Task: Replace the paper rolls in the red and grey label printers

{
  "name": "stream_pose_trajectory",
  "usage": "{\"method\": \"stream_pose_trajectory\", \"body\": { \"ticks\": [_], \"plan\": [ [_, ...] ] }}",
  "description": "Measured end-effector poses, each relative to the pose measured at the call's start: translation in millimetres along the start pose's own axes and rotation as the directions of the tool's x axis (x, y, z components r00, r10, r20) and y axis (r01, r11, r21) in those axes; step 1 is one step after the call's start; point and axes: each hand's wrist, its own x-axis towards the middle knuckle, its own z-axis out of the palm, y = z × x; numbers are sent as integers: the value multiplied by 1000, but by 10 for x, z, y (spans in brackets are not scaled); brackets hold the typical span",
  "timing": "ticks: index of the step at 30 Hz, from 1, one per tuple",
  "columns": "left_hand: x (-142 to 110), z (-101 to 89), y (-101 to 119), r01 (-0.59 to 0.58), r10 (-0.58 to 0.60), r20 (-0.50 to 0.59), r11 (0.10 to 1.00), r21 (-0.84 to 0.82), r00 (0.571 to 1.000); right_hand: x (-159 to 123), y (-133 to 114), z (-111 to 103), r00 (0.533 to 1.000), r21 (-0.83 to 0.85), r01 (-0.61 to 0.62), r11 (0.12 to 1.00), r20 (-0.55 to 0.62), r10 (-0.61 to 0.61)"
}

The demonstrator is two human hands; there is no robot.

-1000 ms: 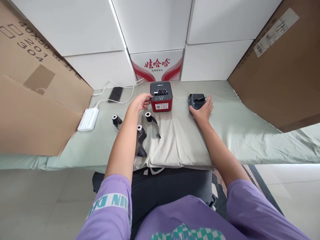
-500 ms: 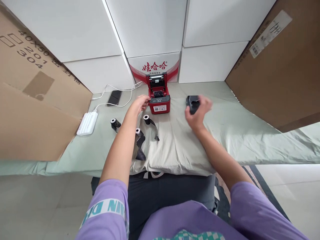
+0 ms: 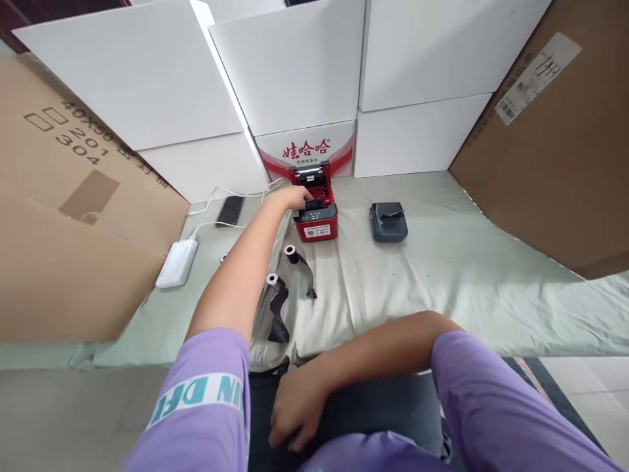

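A small red-and-black label printer [image 3: 317, 231] stands with its lid tipped back. My left hand [image 3: 296, 196] reaches into its compartment, fingers bent down and closed at the left end of a black roll [image 3: 313, 205]; the fingertips are partly hidden. On my lap rests my right hand [image 3: 299, 408], back upward, its fingers curled with nothing visible in them. Near the front of the printer, one black roll with a white core [image 3: 291, 254] trails a loose strip. Another black roll [image 3: 278, 308] lies closer to me, unwound. A third roll [image 3: 223, 257] is mostly hidden behind my left forearm.
A dark grey portable printer [image 3: 388, 223] with a torn strip on top sits to the right. At left are a white power bank [image 3: 177, 263] with a cable and a black phone [image 3: 230, 211]. Cardboard boxes [image 3: 83, 242] flank the cloth-covered surface; white boxes [image 3: 295, 72] line the back.
My right hand has left the dark grey printer and come back to my lap. My left hand has moved from the red printer's side into its compartment. The view has tilted up slightly.
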Motion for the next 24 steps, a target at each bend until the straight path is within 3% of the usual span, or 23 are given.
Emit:
{"method": "stream_pose_trajectory", "body": {
  "ticks": [3,5,10,14,17,19,21,24],
  "plan": [
    [72,-2,83,103,-102,-14,994,24,995,-158,37,-122,990,26,-65,998,-120,67],
    [98,10,136,124,-122,-33,990,73,992,-169,56,-152,992,62,-61,996,-108,68],
    [65,30,166,-12,19,-26,977,214,999,-83,98,-125,995,56,-93,994,-17,94],
    [-170,-66,141,-146,151,-51,986,84,987,-95,107,-124,992,40,-126,991,-19,126],
    [-525,-253,86,-187,167,-183,978,-97,969,-101,111,-125,990,43,-136,990,-24,138],
    [-800,-416,-23,-162,100,-281,964,-209,955,-95,113,-127,989,44,-144,989,-27,145],
    [-1038,-560,-200,-66,-34,-338,958,-279,941,-87,110,-135,985,39,-168,985,-35,169],
    [-1235,-622,-517,140,-210,-340,966,-219,916,-82,98,-149,972,12,-226,974,-56,227]
  ]
}}
